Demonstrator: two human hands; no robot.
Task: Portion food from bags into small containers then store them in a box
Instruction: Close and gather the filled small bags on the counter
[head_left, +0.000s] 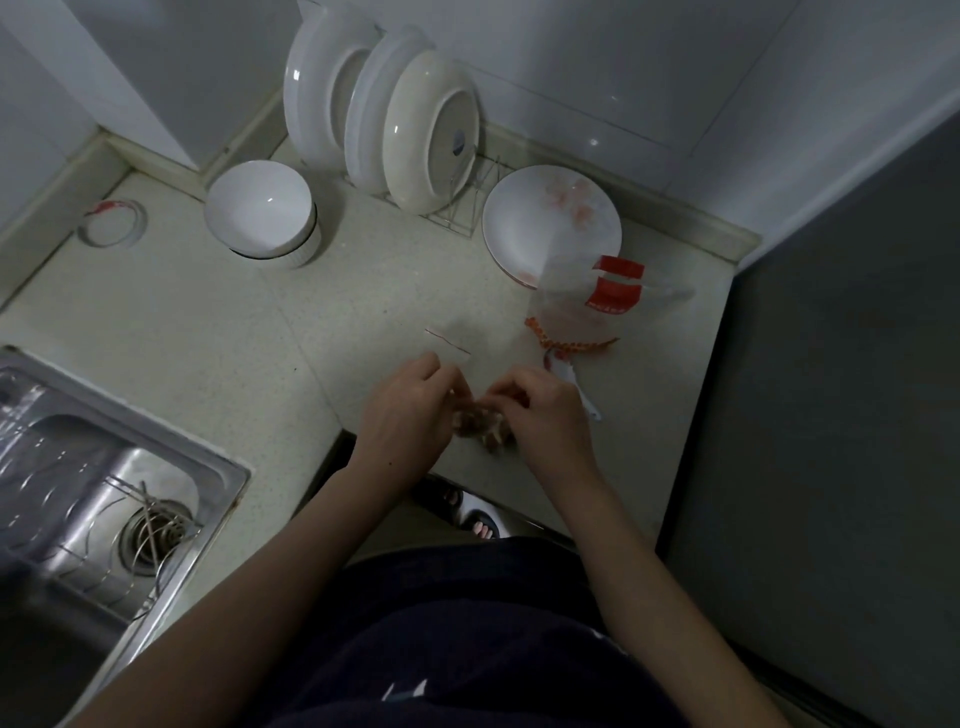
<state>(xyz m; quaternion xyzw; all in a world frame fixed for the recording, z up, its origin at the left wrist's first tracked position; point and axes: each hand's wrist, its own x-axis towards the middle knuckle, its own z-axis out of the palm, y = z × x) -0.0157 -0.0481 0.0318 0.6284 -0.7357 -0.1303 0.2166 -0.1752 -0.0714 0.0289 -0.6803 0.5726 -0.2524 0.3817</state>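
Hands (410, 405) (545, 410) pinching clear bag (480, 423), each grip closed, brownish contents indistinct, fingertips partly hidden

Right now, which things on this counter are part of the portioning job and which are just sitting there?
In play: left hand and right hand pinching a small clear bag of brown food; clear plastic bag with red label.

Idle: white ribbed bowl; racked white plates; flat pink-patterned plate; tape roll; steel sink.

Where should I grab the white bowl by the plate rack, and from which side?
Pinch the white bowl by its near rim, coming from above and the front. It sits upright and open, with bare counter in front, while the plate rack crowds its right.
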